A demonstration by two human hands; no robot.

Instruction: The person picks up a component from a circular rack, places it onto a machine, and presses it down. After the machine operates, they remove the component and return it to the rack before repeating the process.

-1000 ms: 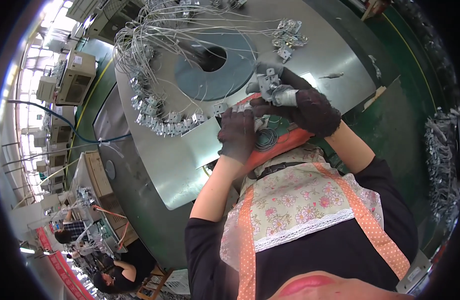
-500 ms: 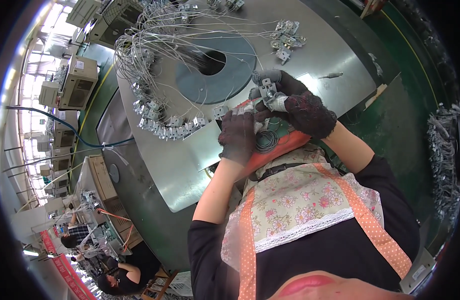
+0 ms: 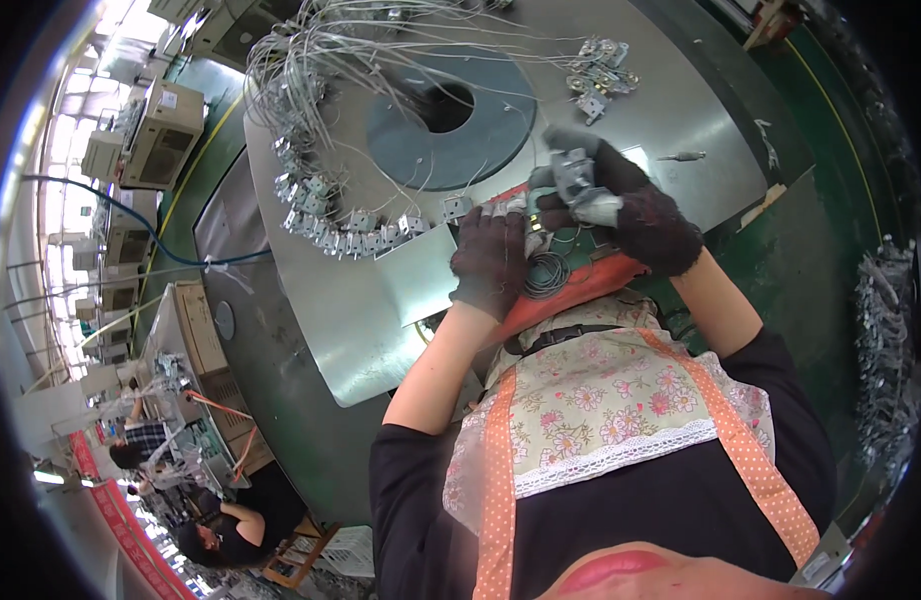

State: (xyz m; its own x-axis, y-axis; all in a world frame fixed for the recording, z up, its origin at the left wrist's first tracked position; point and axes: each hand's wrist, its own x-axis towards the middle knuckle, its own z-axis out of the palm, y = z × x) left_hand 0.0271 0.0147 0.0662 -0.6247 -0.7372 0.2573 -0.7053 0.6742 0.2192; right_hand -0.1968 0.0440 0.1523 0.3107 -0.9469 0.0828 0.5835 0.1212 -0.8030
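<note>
Both my hands wear dark, worn gloves with pale wrapping on some fingers. My right hand [image 3: 649,222] is closed around a small silvery metal bracket [image 3: 578,175], blurred by motion and raised over the table edge. To its left, my left hand [image 3: 489,258] has its fingers bent at the edge of a red-orange pad [image 3: 586,287]; what they grip is hidden. Beside that hand lies a coil of thin grey cable [image 3: 548,276] on the pad. A single bracket [image 3: 457,208] sits just beyond the left fingers.
Many thin grey cables [image 3: 306,60] spread over the metal table [image 3: 366,345], around a grey disc [image 3: 396,155] with a dark hole. Brackets line up in a curved row [image 3: 356,240]; others form a cluster [image 3: 601,80]. A small metal piece [image 3: 683,156] lies at right. Other people [image 3: 246,525] work at lower left.
My right hand has moved slightly right and away from the left hand with the bracket, which has turned and blurred. The whole view has shifted a little.
</note>
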